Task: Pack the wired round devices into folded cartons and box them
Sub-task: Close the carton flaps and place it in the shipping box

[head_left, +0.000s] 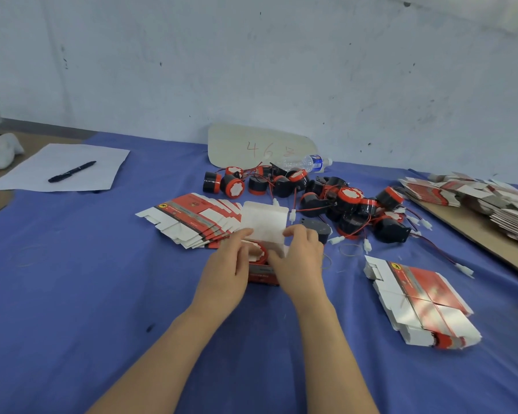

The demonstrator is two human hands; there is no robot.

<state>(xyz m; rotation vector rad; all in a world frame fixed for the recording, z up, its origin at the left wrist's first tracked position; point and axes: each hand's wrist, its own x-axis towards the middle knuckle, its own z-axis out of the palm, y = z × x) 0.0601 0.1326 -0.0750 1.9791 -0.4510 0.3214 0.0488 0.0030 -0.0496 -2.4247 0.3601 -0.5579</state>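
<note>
Between left hand (230, 265) and right hand (300, 261), carton (263, 222) (device (263, 254) inside)

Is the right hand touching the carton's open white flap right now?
Touching. The head view shows the right hand pinching the white flap at its lower right edge, no gap.

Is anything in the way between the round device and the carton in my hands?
Nothing visible does. The round device already sits inside the open carton, whose white flap stands raised behind it, pinched by the left hand and right hand.
</note>
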